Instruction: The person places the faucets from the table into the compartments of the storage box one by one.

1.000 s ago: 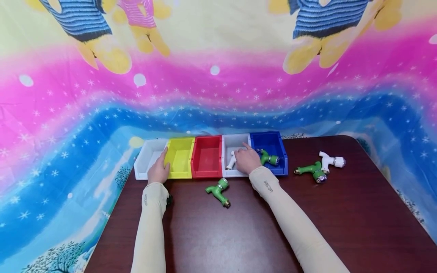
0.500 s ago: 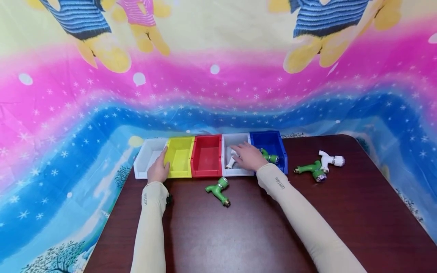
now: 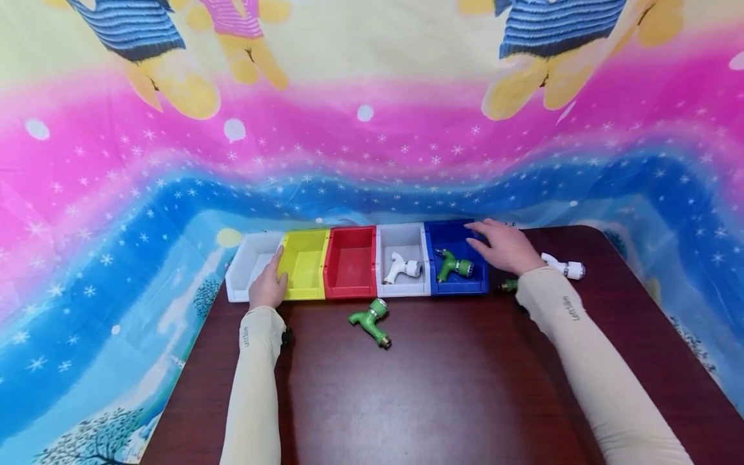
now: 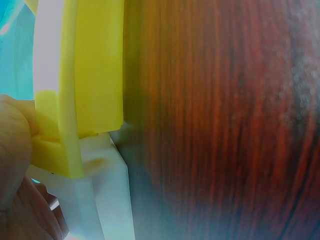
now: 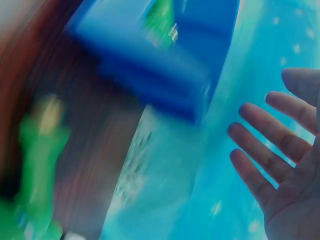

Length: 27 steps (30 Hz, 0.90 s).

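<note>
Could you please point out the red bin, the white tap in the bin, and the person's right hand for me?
Red bin (image 3: 351, 255): head view, on its bare inside.
White tap in the bin (image 3: 402, 267): head view, on its body.
Right hand (image 3: 507, 248): head view, on its back.

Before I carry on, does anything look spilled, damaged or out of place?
Nothing looks spilled or damaged. Perhaps odd: one green faucet lies loose in front of the red bin, away from the other faucets.
</note>
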Available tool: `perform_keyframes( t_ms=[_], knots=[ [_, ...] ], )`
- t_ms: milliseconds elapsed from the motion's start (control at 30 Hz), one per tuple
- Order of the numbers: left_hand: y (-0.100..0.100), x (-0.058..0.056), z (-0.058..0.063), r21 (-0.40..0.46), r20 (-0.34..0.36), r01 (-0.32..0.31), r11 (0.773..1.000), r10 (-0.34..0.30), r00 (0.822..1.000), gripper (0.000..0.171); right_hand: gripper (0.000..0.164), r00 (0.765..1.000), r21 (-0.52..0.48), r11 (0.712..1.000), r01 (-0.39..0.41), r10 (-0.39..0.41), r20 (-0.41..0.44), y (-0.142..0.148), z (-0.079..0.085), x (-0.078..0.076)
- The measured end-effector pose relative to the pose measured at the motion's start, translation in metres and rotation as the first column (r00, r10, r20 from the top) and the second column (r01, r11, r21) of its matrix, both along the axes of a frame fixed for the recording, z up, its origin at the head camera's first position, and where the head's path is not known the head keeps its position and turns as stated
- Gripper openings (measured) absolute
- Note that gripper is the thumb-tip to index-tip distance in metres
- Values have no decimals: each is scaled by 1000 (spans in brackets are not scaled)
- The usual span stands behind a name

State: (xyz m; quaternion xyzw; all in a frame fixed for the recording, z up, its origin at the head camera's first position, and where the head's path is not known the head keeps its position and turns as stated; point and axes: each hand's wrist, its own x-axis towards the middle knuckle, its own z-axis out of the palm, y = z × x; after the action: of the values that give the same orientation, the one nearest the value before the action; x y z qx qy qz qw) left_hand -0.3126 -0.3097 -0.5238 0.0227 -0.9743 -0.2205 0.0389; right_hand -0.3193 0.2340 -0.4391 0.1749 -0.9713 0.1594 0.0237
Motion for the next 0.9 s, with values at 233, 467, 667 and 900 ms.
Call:
perform_keyframes(
  t_ms=[233, 467, 667, 900],
  knots=[
    [4, 3, 3, 12, -3, 13, 1000, -13, 1000, 71, 47, 994, 89, 992, 88, -93, 55, 55, -10, 24],
    [3, 4, 3, 1, -4, 0, 1000, 0, 1000, 71, 48, 981, 143, 979, 144, -161, 111, 85, -28, 50],
    [2, 3, 3, 8, 7, 9, 1000, -9, 1000, 71, 44, 974, 149, 975, 165, -185, 128, 99, -42, 60],
    [0, 2, 1, 7, -5, 7, 1000, -7, 1000, 71, 41, 977, 173, 968, 182, -198, 84, 101, -53, 58]
  ],
)
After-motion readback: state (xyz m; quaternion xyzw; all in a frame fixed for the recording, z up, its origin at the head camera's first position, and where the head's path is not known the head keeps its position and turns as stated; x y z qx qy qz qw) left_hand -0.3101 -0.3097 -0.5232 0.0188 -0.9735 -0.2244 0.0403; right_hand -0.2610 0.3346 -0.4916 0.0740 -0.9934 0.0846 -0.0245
